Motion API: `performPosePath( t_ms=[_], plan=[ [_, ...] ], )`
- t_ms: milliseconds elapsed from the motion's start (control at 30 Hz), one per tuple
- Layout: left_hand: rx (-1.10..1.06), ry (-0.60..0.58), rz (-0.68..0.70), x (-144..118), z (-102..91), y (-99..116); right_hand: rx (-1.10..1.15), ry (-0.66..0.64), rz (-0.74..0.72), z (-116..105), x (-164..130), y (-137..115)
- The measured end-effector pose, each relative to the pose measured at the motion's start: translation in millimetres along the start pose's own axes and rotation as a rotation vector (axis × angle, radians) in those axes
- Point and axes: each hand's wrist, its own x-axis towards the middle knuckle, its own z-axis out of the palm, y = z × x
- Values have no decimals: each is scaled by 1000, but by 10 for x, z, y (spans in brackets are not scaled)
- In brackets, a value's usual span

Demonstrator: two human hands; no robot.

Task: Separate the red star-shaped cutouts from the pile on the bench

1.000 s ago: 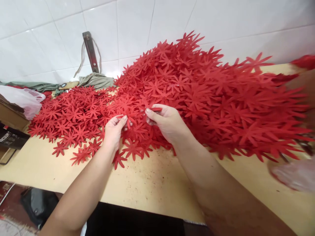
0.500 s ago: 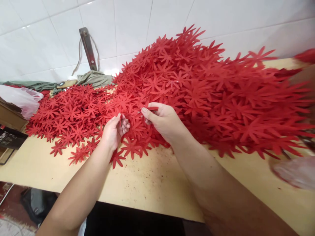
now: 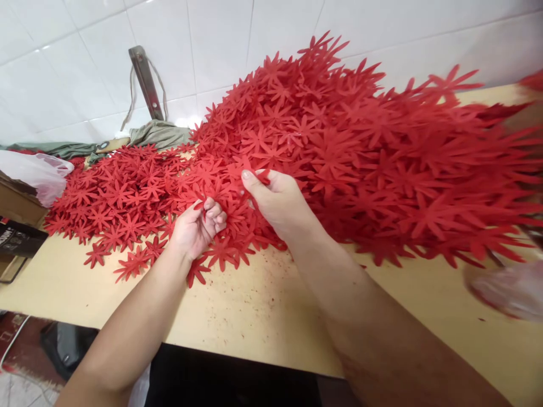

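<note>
Both hands, left hand [image 3: 195, 226] and right hand [image 3: 278, 200], pinch red flower cutouts [image 3: 237, 169].

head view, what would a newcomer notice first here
A huge heap of red flower cutouts fills the right and middle of the tan table, sloping up to the white tiled wall. At its near edge, the left hand and right hand each pinch cutouts.

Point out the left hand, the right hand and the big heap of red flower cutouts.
left hand [image 3: 195, 226], head view, on the knuckles.
right hand [image 3: 278, 200], head view, on its back.
heap of red flower cutouts [image 3: 360, 147], head view, on its middle.
</note>
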Motion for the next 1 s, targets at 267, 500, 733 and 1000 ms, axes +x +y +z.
performPosePath(
  t_ms=[267,500,733,1000],
  plan=[
    [114,103,39,34,21,-50,-56,-109,-15,66,-65,-4],
    [272,268,165,69,-13,-100,3,-216,41,100,-120,-59],
    [511,317,324,45,-17,-78,-84,-143,35,42,-75,-76],
    [509,423,398,360,191,478,2,-162,59,46,-24,-15]
  ],
)
